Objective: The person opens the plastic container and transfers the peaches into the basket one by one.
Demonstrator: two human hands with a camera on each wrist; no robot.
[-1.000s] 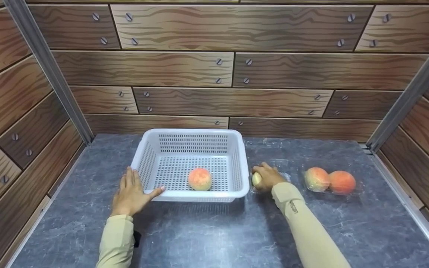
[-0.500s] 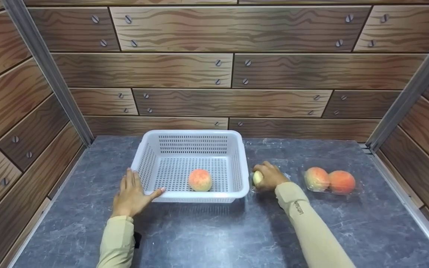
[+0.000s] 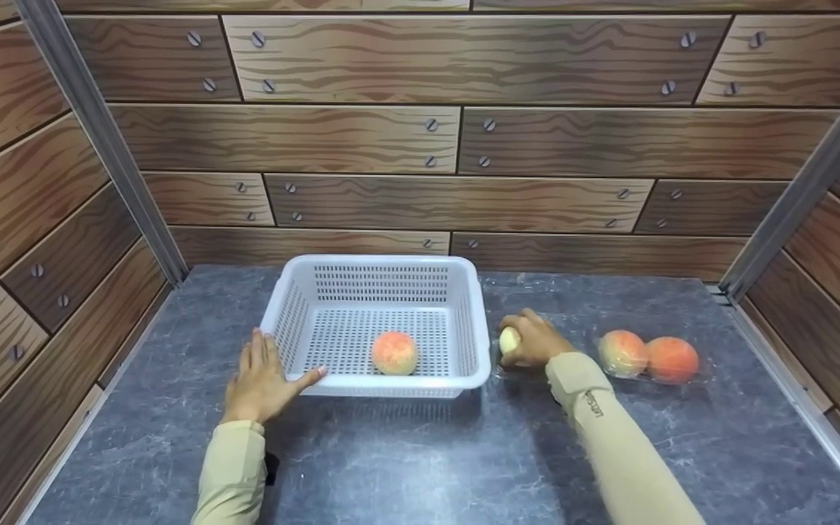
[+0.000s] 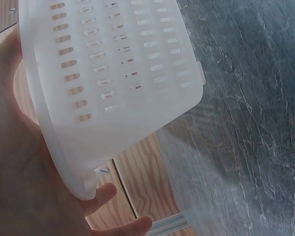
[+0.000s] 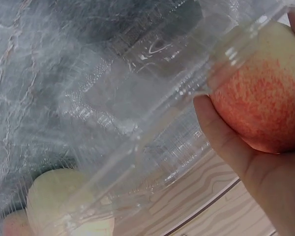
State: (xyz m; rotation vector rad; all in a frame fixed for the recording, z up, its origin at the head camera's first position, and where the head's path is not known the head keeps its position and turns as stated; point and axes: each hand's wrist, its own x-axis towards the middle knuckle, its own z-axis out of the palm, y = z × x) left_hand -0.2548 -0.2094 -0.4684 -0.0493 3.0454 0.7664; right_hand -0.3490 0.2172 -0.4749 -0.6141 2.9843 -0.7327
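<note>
A white slotted plastic basket (image 3: 376, 380) stands on the grey marbled table with one peach (image 3: 394, 354) inside. My left hand (image 3: 263, 383) rests on its near left corner, fingers spread along the left side and thumb over the front rim. Just right of the basket, my right hand (image 3: 537, 339) grips another peach (image 5: 265, 93) between thumb and fingers, over a clear plastic tray (image 5: 137, 113). In the head view only the pale side of that peach shows; the hand hides the rest.
Farther right, two peaches (image 3: 623, 354) sit side by side in clear plastic packaging. Wood-patterned panels (image 3: 391, 197) close off the back and both sides, with metal frame bars (image 3: 99, 138) at the corners.
My right hand has shifted slightly right with the peach in its grip. The left hand stays on the basket corner, and the peach inside has not moved.
</note>
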